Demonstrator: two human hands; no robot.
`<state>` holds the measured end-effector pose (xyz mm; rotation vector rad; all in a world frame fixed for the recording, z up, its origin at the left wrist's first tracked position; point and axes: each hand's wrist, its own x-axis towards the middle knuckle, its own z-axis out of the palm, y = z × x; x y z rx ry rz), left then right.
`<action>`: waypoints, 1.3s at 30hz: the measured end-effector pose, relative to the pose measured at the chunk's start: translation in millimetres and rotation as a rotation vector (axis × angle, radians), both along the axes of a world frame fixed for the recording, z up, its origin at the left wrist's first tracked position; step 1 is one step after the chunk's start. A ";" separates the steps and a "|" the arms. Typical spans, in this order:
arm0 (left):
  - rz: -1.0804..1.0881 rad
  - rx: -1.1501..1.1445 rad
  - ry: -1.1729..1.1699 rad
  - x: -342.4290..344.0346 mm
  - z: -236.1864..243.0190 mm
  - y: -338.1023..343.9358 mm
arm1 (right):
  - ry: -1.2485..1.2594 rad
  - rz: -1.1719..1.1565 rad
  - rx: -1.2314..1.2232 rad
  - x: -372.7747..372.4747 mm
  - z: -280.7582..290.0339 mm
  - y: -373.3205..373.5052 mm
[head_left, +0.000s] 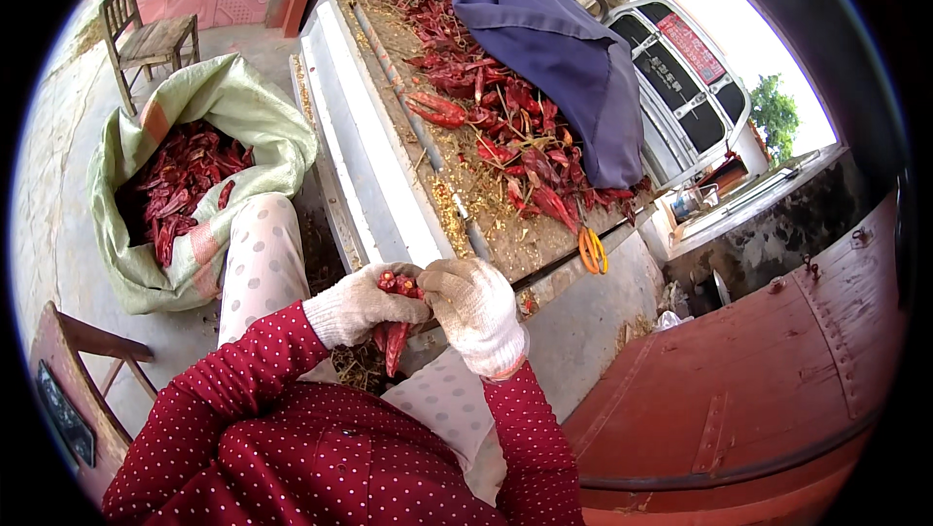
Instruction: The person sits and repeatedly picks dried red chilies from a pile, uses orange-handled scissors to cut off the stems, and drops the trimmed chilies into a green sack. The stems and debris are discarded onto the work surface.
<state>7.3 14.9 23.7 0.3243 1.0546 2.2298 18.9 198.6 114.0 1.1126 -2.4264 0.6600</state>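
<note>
My left hand (364,306), in a pale work glove, is closed around a few dried red chilies (393,343). Their stem ends show above the fingers and the tips hang below. My right hand (476,317), gloved the same way, is beside it with its fingertips pressed together against the bunch; whatever they pinch is hidden. Past my hands, a heap of dried red chilies (505,103) with stems covers a flat board (398,69). A purple-blue cloth (544,40) drapes over part of the heap. Orange-handled scissors (591,250) lie at the board's near right edge.
At my left knee stands an open pale green woven sack (277,127) filled with dried chilies. A wooden chair (155,38) is farther back. Red metal panelling (739,370) rises at the right, with a parked vehicle (680,69) beyond the board. Another wooden seat (78,361) is at lower left.
</note>
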 end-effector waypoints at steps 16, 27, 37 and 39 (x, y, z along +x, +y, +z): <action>0.239 -0.322 0.243 2.9 4.0 -7.1 | -1.066 -0.051 -1.413 11.8 -60.1 -18.5; 0.250 -0.110 0.076 -6.6 -19.7 -15.1 | -0.446 -0.438 -0.418 -7.6 -13.0 18.8; 0.157 0.068 -0.018 -4.9 -18.9 -9.2 | -0.125 -1.073 0.296 -114.8 21.1 154.8; 0.129 0.093 -0.039 -5.1 -15.5 -9.8 | -0.172 -1.090 0.417 -130.4 15.2 165.1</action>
